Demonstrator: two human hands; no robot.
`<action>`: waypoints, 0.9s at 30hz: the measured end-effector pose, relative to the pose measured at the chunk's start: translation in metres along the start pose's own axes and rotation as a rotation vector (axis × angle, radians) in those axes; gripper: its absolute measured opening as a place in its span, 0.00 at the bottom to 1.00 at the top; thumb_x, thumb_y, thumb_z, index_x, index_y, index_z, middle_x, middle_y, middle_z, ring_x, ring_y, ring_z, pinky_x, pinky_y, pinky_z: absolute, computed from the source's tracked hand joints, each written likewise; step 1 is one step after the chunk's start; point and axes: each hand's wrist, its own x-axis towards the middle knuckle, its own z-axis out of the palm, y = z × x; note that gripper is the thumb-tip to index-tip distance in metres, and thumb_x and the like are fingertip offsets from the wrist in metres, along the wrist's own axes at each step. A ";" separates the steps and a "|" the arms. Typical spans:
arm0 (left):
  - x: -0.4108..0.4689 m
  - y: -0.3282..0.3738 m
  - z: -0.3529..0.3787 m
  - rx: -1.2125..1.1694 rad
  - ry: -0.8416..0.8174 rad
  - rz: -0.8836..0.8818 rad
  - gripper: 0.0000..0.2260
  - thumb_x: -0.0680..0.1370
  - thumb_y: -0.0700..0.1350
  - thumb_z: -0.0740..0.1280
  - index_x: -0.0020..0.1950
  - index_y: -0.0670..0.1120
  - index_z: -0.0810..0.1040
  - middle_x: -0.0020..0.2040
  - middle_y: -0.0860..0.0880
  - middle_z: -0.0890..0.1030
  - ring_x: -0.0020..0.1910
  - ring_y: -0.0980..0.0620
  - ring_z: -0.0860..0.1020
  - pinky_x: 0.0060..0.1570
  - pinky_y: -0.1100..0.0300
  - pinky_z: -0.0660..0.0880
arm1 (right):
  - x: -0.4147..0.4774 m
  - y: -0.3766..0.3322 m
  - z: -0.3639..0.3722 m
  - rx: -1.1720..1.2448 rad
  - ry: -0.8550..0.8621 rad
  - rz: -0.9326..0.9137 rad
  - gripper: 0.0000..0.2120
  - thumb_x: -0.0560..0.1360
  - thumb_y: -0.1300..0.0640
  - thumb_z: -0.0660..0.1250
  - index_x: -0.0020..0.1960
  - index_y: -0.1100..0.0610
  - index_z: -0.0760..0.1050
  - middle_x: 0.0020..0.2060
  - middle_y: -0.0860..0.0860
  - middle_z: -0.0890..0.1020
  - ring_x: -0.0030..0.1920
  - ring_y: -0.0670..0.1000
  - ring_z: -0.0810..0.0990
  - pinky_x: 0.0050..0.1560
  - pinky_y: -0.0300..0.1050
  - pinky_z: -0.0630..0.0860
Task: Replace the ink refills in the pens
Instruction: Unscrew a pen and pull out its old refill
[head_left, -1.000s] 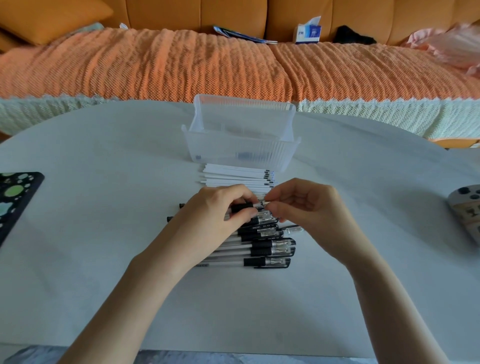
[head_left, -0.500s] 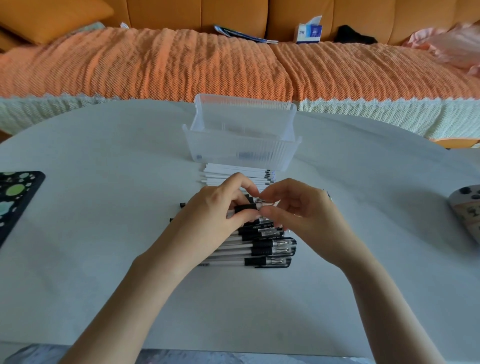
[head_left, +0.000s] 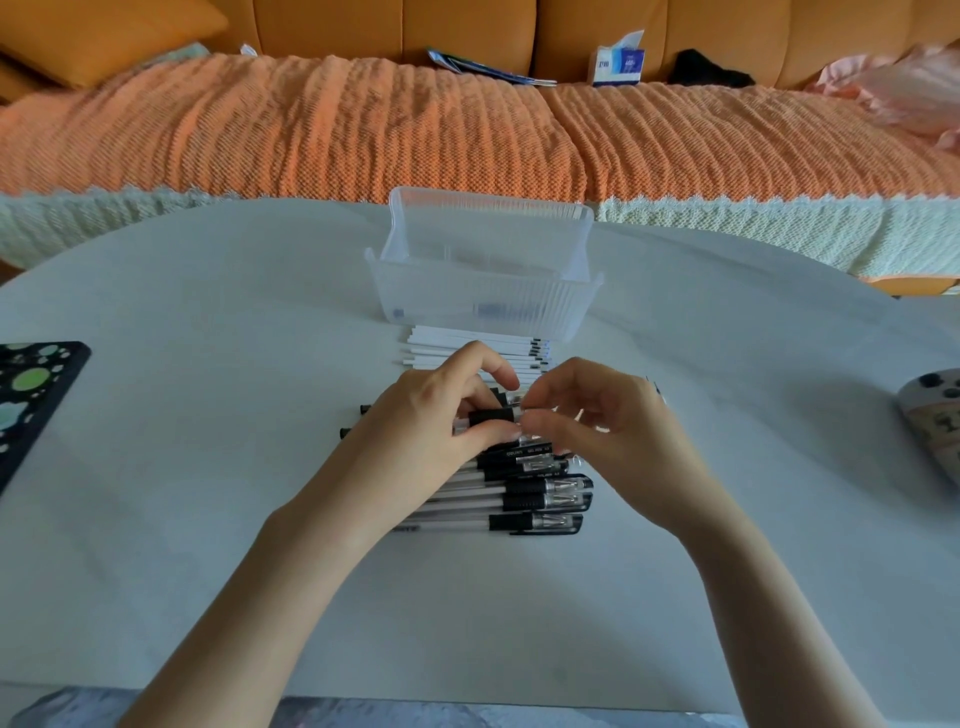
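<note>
Your hands are meeting at the centre of the frame, just above the row of pens. Your left hand is gripping one pen by its black grip section, thumb below and fingers curled over the top. Your right hand is pinching that pen's right end between thumb and forefinger, with the other fingers loosely curled; the part being pinched is too small to make out.

The remaining pens are lying side by side on the counter beneath your hands, caps pointing to the right of the frame. A stack of white refills is lying just above them, touching the front of a clear ribbed bin.

A dark patterned pad is sitting at the left edge and a grey controller at the right edge. A tissue box is resting on the orange sofa along the top.
</note>
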 end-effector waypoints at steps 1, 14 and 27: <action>0.000 0.000 0.000 -0.004 0.001 -0.001 0.12 0.71 0.49 0.72 0.48 0.55 0.71 0.39 0.60 0.81 0.42 0.63 0.77 0.43 0.74 0.68 | 0.000 0.000 0.000 -0.016 0.014 0.015 0.07 0.75 0.54 0.67 0.38 0.51 0.78 0.30 0.42 0.80 0.28 0.44 0.73 0.31 0.34 0.68; 0.000 0.000 0.000 -0.012 0.003 -0.005 0.12 0.71 0.50 0.72 0.48 0.55 0.71 0.40 0.59 0.81 0.43 0.61 0.78 0.44 0.72 0.70 | 0.000 0.002 0.002 0.004 0.002 0.046 0.17 0.77 0.47 0.60 0.38 0.56 0.79 0.29 0.46 0.80 0.28 0.43 0.74 0.31 0.29 0.66; 0.000 0.000 0.001 -0.005 0.005 -0.008 0.12 0.71 0.49 0.72 0.48 0.56 0.70 0.39 0.59 0.81 0.42 0.62 0.78 0.44 0.76 0.67 | 0.000 -0.001 0.001 0.011 0.021 0.050 0.16 0.76 0.44 0.59 0.40 0.55 0.77 0.32 0.48 0.81 0.30 0.45 0.75 0.32 0.34 0.69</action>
